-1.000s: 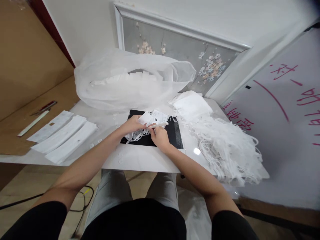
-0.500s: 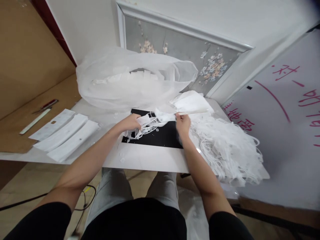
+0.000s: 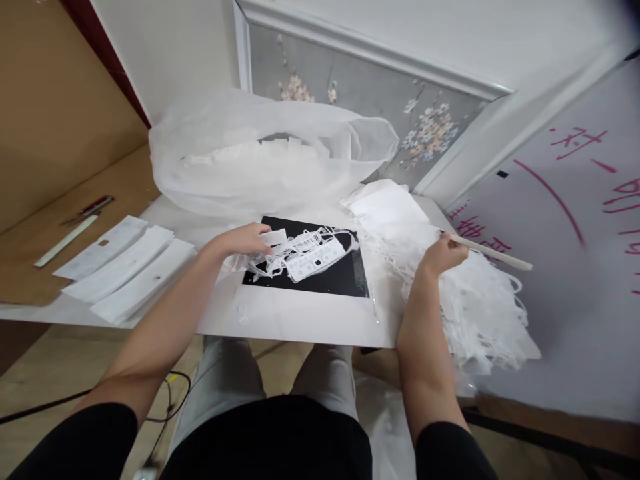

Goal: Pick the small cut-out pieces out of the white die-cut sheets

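My left hand (image 3: 250,239) is closed on the left end of a tangle of thin white cut-out scraps (image 3: 280,260). A short flat white piece shows at its fingertips. The scraps lie over a black board (image 3: 345,283), and among them rests a white strip with small round holes and a dark square hole (image 3: 317,261). Over to the right, my right hand (image 3: 444,253) pinches a long narrow white strip (image 3: 493,253), which sticks out to the right. It is above a large heap of white scraps (image 3: 480,303).
Three flat white strips (image 3: 130,267) lie at the left. Beyond them, a cutter knife (image 3: 93,208) and a pale flat stick (image 3: 65,241) rest on brown cardboard. A translucent plastic bag (image 3: 225,180) fills the back. At the right stands a whiteboard (image 3: 560,320) with red writing.
My right hand has moved right, from the scraps on the black board to above the heap, and now holds the narrow strip. My left hand has shifted slightly left. The holed strip is now exposed.
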Demonstrator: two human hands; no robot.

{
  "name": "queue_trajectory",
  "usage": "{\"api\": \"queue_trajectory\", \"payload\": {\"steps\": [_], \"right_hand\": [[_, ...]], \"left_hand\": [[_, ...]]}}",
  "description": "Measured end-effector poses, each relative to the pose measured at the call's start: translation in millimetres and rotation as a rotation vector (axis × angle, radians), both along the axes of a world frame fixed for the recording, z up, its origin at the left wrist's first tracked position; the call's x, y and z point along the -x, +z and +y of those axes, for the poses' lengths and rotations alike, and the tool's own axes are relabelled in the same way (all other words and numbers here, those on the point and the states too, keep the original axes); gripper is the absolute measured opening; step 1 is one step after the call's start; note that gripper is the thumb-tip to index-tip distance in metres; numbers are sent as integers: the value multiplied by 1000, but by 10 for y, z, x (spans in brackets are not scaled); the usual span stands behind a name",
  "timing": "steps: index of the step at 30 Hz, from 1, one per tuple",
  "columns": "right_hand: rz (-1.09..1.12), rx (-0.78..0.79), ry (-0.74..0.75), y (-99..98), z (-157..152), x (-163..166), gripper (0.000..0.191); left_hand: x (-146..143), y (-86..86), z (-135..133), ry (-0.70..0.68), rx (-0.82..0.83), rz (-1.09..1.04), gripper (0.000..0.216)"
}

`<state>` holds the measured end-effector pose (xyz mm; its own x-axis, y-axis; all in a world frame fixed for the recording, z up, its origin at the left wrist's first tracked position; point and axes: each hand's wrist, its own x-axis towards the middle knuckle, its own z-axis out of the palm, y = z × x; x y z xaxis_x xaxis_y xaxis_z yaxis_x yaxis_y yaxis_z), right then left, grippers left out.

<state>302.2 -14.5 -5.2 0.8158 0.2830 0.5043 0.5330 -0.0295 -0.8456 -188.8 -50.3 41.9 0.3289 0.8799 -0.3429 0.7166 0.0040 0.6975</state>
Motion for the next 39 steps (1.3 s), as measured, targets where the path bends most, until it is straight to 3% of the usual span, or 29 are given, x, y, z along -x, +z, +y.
{"api": "queue_trajectory", "payload": {"steps": [3,7,12,16,19,22,26,31,35,39], "right_hand": [[-48,-69,231,103,-28,347,31],[-188,-41,547,240,-286,1208,36],[-421,-50,1056,242,-845,2149,17],[-639,-121,1472,117,-1096,2450,21],[-667,-101,1657,45,-1121,2494,25],[-569,-67,1738,36,-1094,2466,20],[-496,45,1792,75,-1078,2409,15],[-414,1,1687,64,-1041,2364,14],[-406,-65,1538,79,-971,2299,13],[-422,-141,1530,151,-920,2241,11]], "left_hand": [[-73,38,-43,191,41,-185,46],[-384,-95,-115,411,153,-626,37],[-745,-336,-198,448,649,-1074,41],[-769,-363,-211,397,738,-1198,53],[-747,-351,-222,379,759,-1184,40],[-753,-371,-244,407,740,-1144,20],[-766,-364,-260,495,591,-1188,25],[-743,-240,-253,587,413,-1311,20],[-738,-224,-275,496,447,-1330,29],[-797,-290,-338,361,419,-1256,25]]}}
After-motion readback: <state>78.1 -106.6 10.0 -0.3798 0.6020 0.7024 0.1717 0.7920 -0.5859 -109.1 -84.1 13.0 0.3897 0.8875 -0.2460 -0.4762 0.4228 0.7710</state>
